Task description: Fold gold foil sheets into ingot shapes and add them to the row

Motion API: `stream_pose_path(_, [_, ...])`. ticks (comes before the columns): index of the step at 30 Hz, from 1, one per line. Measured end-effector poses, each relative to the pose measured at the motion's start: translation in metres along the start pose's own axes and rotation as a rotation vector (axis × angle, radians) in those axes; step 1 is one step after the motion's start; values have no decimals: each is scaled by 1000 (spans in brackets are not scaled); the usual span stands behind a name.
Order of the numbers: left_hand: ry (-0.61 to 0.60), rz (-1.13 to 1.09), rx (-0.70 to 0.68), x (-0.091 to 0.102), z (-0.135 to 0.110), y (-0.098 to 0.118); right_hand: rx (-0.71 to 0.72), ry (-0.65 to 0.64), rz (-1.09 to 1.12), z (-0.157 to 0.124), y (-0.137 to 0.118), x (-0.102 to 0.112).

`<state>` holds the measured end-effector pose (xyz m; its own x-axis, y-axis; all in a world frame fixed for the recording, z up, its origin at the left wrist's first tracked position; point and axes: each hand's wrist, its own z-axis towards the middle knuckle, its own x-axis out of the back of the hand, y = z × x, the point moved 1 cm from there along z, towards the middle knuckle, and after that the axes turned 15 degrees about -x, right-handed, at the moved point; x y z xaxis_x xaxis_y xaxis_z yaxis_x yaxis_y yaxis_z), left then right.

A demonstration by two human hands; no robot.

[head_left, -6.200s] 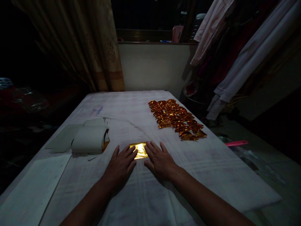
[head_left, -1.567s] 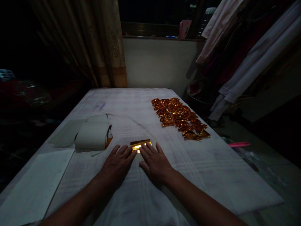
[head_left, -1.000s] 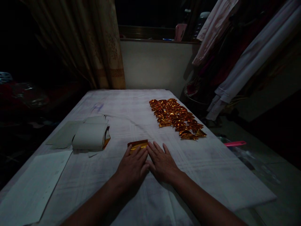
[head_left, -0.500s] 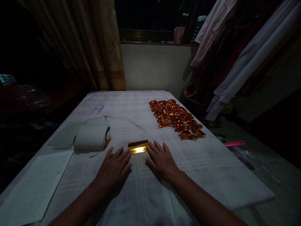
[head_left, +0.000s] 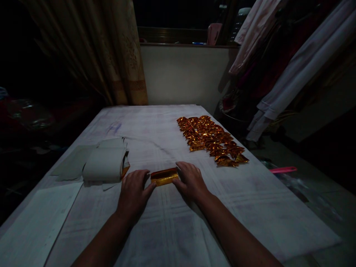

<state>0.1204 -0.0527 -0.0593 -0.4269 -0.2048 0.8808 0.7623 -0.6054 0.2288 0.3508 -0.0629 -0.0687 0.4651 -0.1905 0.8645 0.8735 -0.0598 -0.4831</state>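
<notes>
A folded strip of gold foil paper [head_left: 164,176] lies on the white cloth-covered table [head_left: 172,222], near the middle. My left hand [head_left: 133,193] pinches its left end with curled fingers. My right hand [head_left: 190,180] grips its right end the same way. The strip looks slightly raised at its front edge.
A heap of several folded gold foil pieces [head_left: 213,141] lies at the right of the table. A stack of pale paper sheets [head_left: 104,163] with gold undersides sits at the left, and a large white sheet [head_left: 33,226] near the front left. Hanging clothes [head_left: 278,74] and a curtain [head_left: 111,55] stand behind.
Earlier both hands lay flat, pressing and smoothing the foil as it got narrower. Now their fingers have curled and closed on the two ends of the strip.
</notes>
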Motion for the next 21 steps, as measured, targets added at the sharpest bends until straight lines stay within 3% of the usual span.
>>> stream_pose_path(12, [-20,-70,-14,-2,-1,0,188,99,141,-5,9,-5])
stream_pose_path(21, [34,-136,-74,-3,-1,-4,152,6,296,0,13,-3])
